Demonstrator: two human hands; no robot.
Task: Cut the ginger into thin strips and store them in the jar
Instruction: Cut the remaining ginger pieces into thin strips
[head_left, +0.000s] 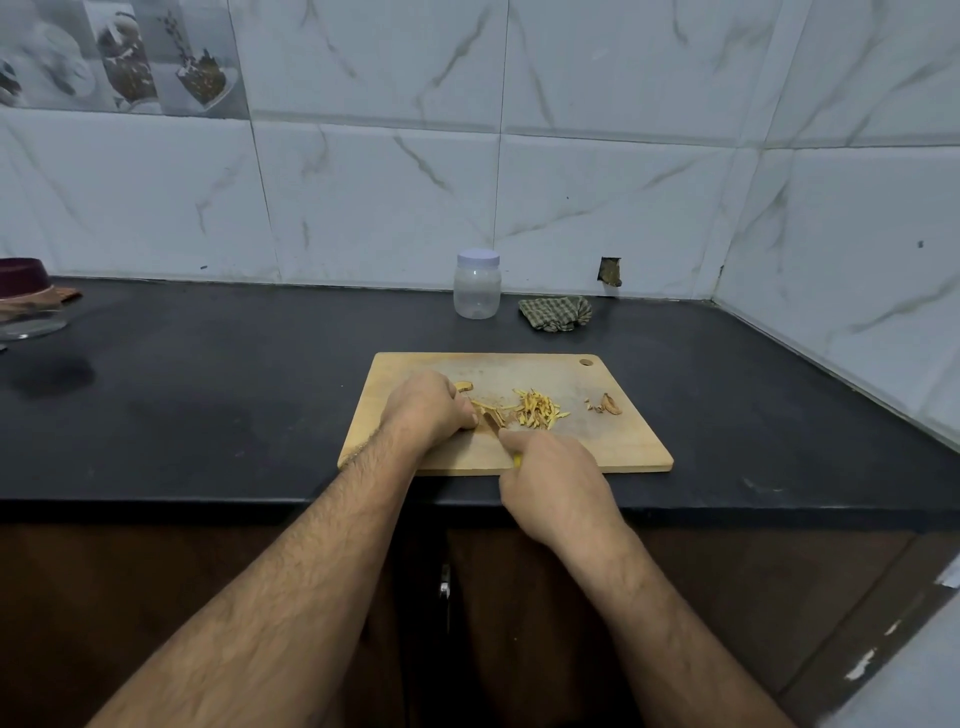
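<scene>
Left hand (428, 408) fingers are curled down, pinning a ginger piece (464, 386) on the cutting board (618, 447). Right hand (553, 480) fingers are wrapped round a yellow-handled knife (493, 420), blade beside the left fingertips. Cut strips (535, 410) are piled mid-board, peel scraps (608, 404) nearer its right edge. The lidded jar (477, 285) is left at the desk's back edge, beside a cloth (556, 313). Slices are best kept narrow, knuckles guiding the blade.
</scene>
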